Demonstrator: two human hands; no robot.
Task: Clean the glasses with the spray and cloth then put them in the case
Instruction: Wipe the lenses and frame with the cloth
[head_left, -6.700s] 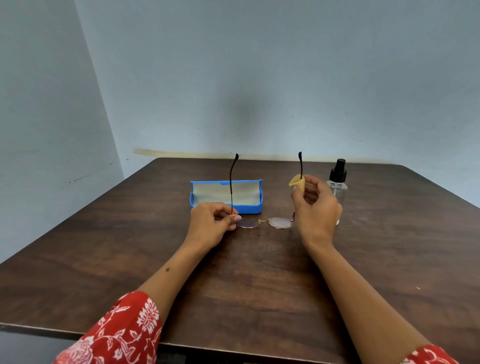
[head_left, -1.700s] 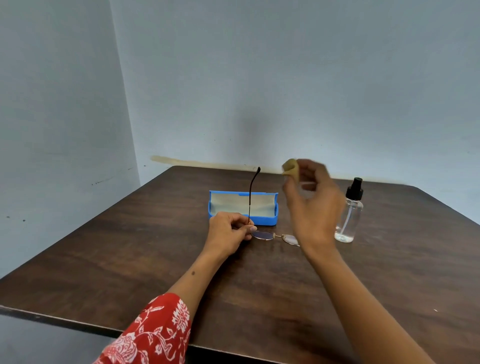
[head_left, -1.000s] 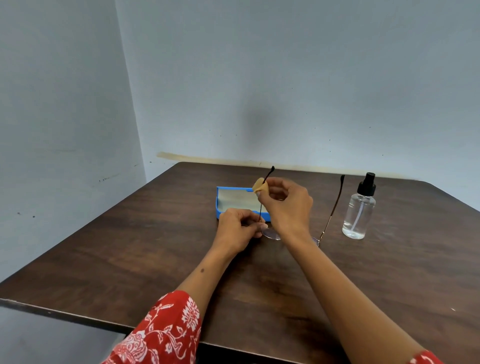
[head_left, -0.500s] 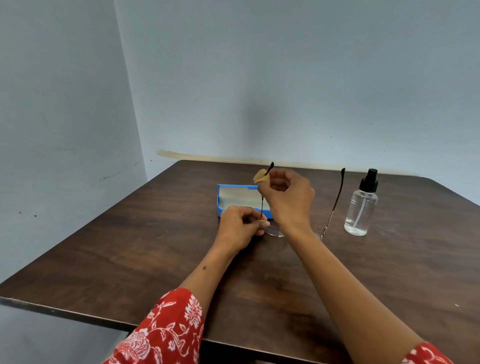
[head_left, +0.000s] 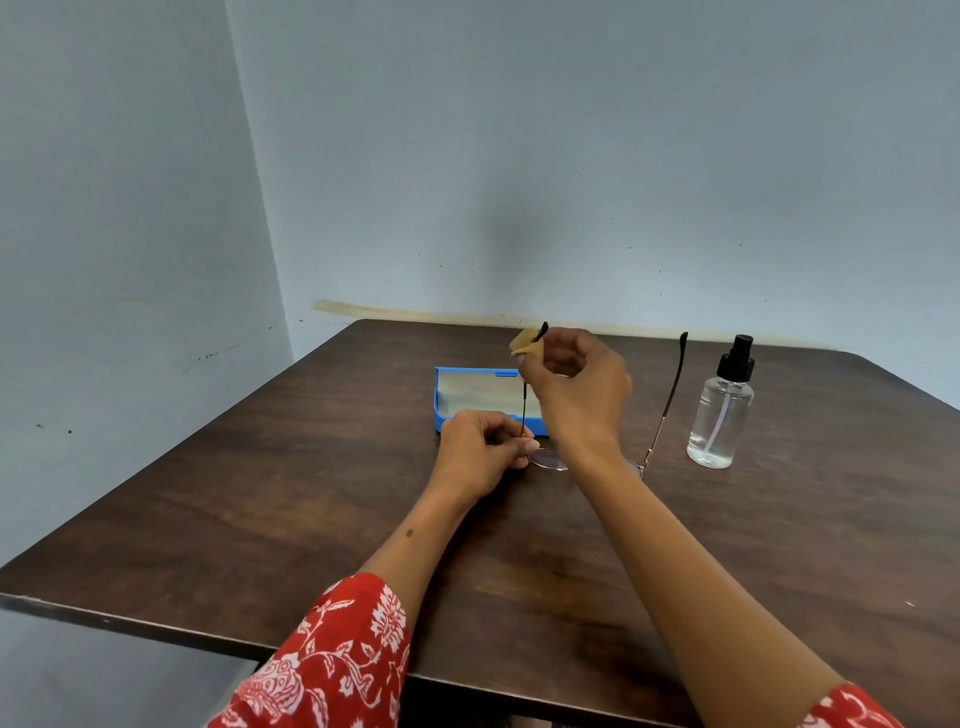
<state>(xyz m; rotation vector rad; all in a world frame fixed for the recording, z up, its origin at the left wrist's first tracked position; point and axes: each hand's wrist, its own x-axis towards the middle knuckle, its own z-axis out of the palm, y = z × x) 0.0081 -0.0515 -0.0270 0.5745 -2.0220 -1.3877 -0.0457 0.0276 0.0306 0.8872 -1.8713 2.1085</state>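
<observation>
Thin gold-rimmed glasses (head_left: 546, 459) rest lenses-down on the table with both dark temple arms standing up. My left hand (head_left: 480, 451) pinches the frame at the left hinge. My right hand (head_left: 574, 387) pinches a small yellow cloth (head_left: 523, 342) around the top of the left temple arm. The right temple arm (head_left: 673, 384) stands free. An open blue case (head_left: 470, 396) with a pale lining lies just behind my hands. To the right stands a clear spray bottle (head_left: 719, 410) with a black nozzle. My right forearm hides the right lens.
The dark wooden table (head_left: 260, 499) sits in a corner, with pale walls at the back and left. Its near edge runs across the bottom of the view. Red flowered sleeves cover my upper arms.
My right hand with the cloth crossed from the right temple arm to the left one and has slid up towards its tip. My left hand stays on the hinge.
</observation>
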